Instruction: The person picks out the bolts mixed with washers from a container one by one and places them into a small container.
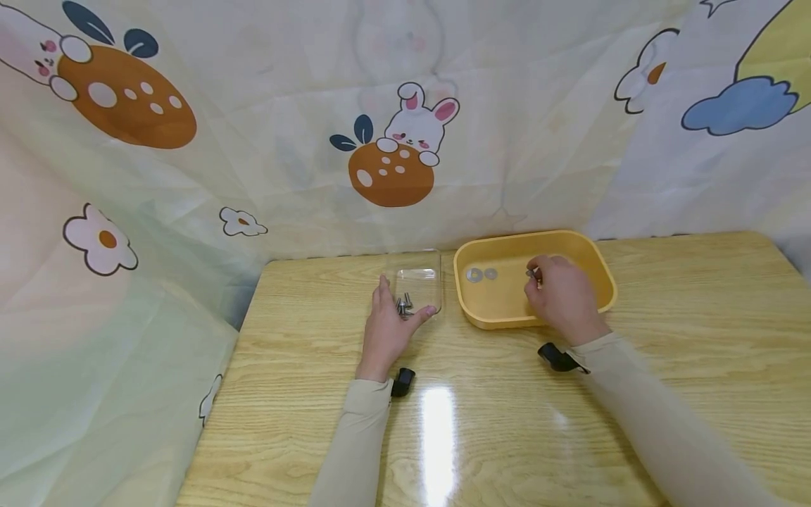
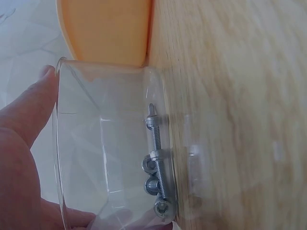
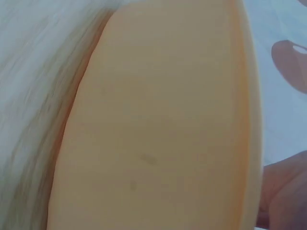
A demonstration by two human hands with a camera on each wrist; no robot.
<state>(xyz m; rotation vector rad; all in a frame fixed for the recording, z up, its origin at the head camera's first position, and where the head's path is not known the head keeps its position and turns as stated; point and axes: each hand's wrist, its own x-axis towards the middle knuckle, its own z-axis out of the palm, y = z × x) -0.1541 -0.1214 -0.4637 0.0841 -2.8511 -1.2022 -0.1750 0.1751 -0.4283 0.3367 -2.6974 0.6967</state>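
Observation:
My left hand (image 1: 388, 327) holds the near end of a clear plastic box (image 1: 418, 278), thumb and fingers spread to its opposite sides. Several silver socket-head screws (image 2: 158, 167) lie at the bottom of this box, close to that hand. Inside a yellow tray (image 1: 500, 324) to the right, my right hand (image 1: 562, 296) pinches a small silver metal piece (image 1: 530, 273); the fingers hide most of it, so its kind is unclear. Two flat washers, a larger one (image 1: 474, 275) and a smaller one (image 1: 491, 274), lie on the tray's left part. The right wrist view shows mostly the tray's outer wall (image 3: 153, 105).
Both containers stand side by side near the back edge of a wood-grain table (image 1: 494, 422). A printed cloth (image 1: 285, 141) hangs behind the table and along its left side. Each wrist wears a small black device, one by the left sleeve (image 1: 357, 429).

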